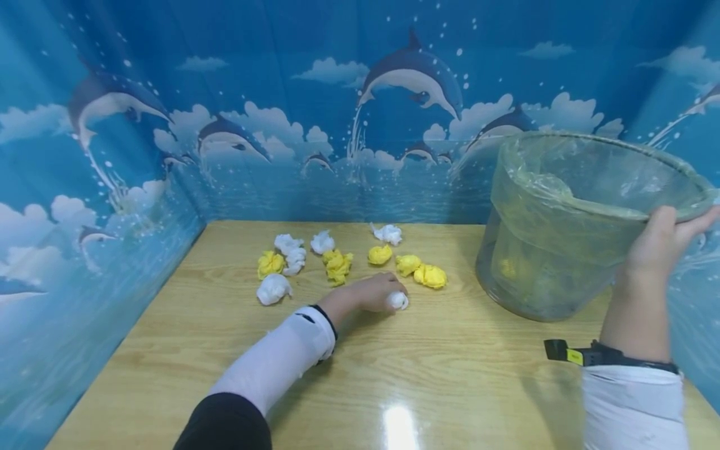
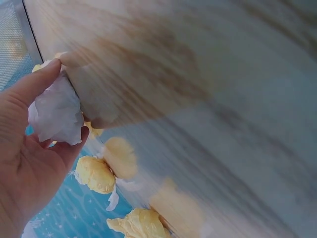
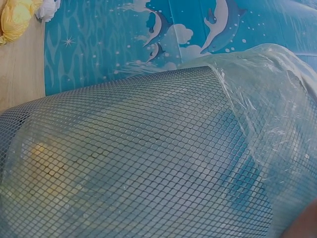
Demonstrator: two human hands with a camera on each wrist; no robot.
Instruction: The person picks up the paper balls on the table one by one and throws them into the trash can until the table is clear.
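Observation:
My left hand (image 1: 374,294) pinches a crumpled white paper ball (image 1: 398,300) low over the wooden table. The left wrist view shows thumb and fingers around this white paper ball (image 2: 57,111). On the right, my right hand (image 1: 652,247) grips the rim of a mesh wastebasket (image 1: 540,250) lined with a clear greenish plastic bag (image 1: 607,215). The wastebasket leans, its mouth turned toward the right hand. Through the mesh a yellow shape (image 3: 47,158) shows dimly inside. Only a blurred bit of the right hand appears in the right wrist view.
Beyond the left hand lie yellow paper balls (image 1: 430,275) and a white one (image 1: 388,234). More white (image 1: 274,289) and yellow crumpled balls (image 1: 271,265) are grouped to the left on the table (image 1: 439,369). A blue dolphin-print curtain (image 1: 315,94) stands around the table.

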